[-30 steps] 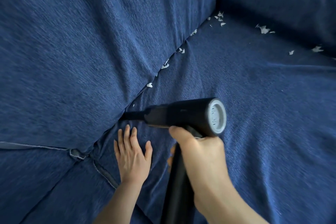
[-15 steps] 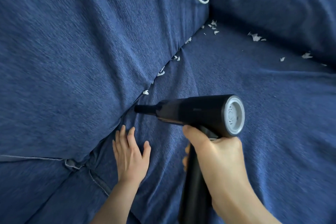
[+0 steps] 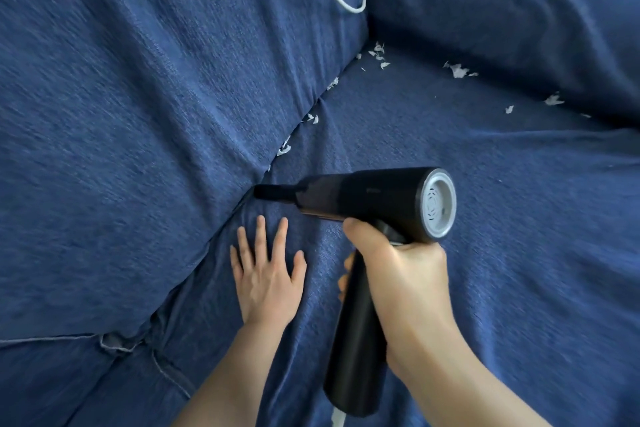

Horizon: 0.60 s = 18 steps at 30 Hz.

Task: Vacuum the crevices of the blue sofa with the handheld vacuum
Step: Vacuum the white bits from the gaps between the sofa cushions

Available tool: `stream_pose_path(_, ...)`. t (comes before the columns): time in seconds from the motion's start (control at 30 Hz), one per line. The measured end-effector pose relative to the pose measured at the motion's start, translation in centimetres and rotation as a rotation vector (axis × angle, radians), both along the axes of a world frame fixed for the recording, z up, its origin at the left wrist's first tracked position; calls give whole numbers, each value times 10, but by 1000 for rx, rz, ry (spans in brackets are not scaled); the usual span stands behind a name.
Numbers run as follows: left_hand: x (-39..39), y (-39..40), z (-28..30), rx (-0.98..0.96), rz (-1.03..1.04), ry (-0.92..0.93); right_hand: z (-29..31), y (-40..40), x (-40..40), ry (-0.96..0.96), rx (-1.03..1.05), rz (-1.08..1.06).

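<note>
My right hand grips the handle of the black handheld vacuum. Its narrow nozzle points left into the crevice between the sofa's back cushion and the blue seat. My left hand presses flat on the seat just below the nozzle, fingers spread. White paper scraps lie along the crevice beyond the nozzle, up to the corner.
More white scraps are scattered on the seat near the right-hand cushion. A white cable loops down over the back cushion at the top. A seam with a fabric fold runs at the lower left.
The vacuum and my right hand have shifted right along the crevice toward the scraps. The scrap nearest the nozzle is gone from sight. My left hand has stayed flat on the seat.
</note>
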<state>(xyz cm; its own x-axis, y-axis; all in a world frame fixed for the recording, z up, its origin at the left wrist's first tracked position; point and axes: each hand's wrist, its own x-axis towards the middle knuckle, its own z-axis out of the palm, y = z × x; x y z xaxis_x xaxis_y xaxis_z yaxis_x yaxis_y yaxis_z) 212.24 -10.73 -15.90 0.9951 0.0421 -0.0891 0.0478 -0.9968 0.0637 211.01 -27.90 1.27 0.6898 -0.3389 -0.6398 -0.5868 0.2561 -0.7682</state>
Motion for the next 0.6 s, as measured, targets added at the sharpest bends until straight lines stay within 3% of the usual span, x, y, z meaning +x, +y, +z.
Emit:
stream_pose_path(0.27,11,0,4,4,-15,18,9,-26,14,2,114,-101)
stream_pose_path(0.6,46,-22,-1,13,-55,4,-8,-24,32,-51,-14,-49)
